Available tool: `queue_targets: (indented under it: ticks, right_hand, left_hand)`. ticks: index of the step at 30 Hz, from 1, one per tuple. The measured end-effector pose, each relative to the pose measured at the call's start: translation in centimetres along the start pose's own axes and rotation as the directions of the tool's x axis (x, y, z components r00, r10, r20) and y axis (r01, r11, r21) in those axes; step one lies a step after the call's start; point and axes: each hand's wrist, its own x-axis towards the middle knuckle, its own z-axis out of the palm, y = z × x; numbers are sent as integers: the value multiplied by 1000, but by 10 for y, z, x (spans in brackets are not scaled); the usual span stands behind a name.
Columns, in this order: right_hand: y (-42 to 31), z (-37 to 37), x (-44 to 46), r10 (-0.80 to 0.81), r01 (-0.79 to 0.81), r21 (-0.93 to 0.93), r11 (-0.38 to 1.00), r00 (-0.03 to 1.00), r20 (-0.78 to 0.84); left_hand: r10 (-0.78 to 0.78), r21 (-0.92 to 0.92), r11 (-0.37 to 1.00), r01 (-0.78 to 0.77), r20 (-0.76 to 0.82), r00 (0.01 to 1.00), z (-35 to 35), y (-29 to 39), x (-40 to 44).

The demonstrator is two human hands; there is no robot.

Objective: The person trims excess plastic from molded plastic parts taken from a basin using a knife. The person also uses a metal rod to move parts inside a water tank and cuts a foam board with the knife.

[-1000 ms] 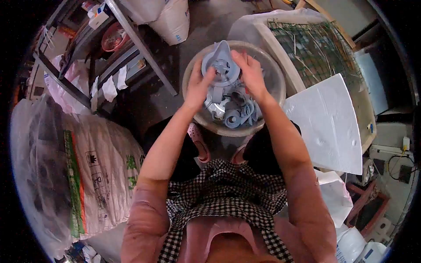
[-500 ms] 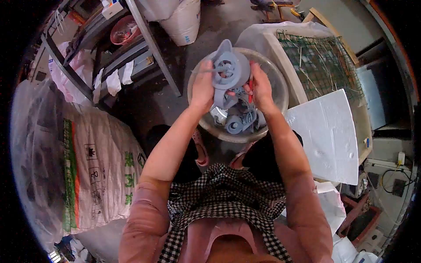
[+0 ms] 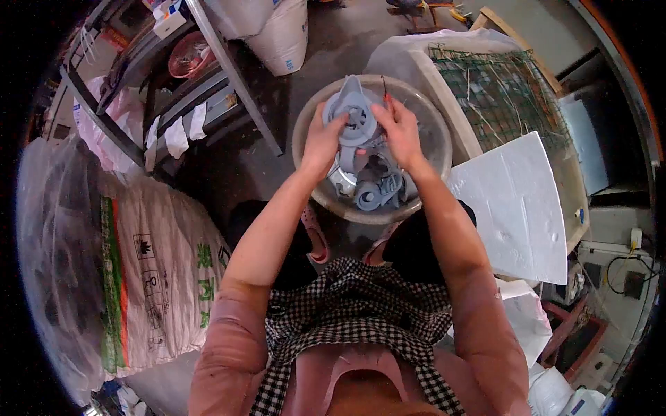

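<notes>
My left hand (image 3: 323,144) is closed around the left side of a grey plastic part (image 3: 350,104), which has a pointed spout-like end, a round ring and openwork in its middle. My right hand (image 3: 401,135) grips a slim tool with a red handle (image 3: 388,101) and a thin dark tip pointing up and away. Its thumb presses on the right side of the same grey part. Below both hands, more grey plastic pieces (image 3: 378,191) lie in a wide round basin (image 3: 321,201) between my feet. The tool's lower end is hidden by my fingers.
A white foam board (image 3: 513,208) leans to the right, beside a pale crate (image 3: 444,90) with green netting (image 3: 479,90). Printed woven sacks (image 3: 166,270) stand on the left. Behind them rises a metal rack (image 3: 239,90); a white sack (image 3: 281,41) stands farther back.
The grey part has turned in my hands, and its thin strip no longer shows at the left. My right thumb has come onto the part, and the red tool now points upward.
</notes>
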Motion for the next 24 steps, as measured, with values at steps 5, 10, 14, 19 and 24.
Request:
queue_targets:
  ticks: [5, 10, 14, 19, 24]
  right_hand:
    - [2, -17, 7, 43, -47, 71, 996, 997, 60]
    - [9, -5, -6, -221, 259, -209, 943, 957, 189]
    - [10, -10, -4, -441, 493, -204, 846, 862, 251]
    - [19, -11, 0, -517, 589, -205, 782, 796, 315]
    - [21, -11, -5, -584, 666, -341, 663, 746, 320]
  left_hand:
    - [-136, -197, 970, 140, 36, 990, -2, 17, -5]
    - [-131, -264, 950, 165, 144, 981, 3, 31, -20]
    - [-255, -179, 937, 300, 240, 937, 0, 26, -20]
    - [-243, -270, 895, 354, 370, 897, -2, 33, -26]
    - [-287, -209, 918, 337, 235, 929, 5, 35, -30]
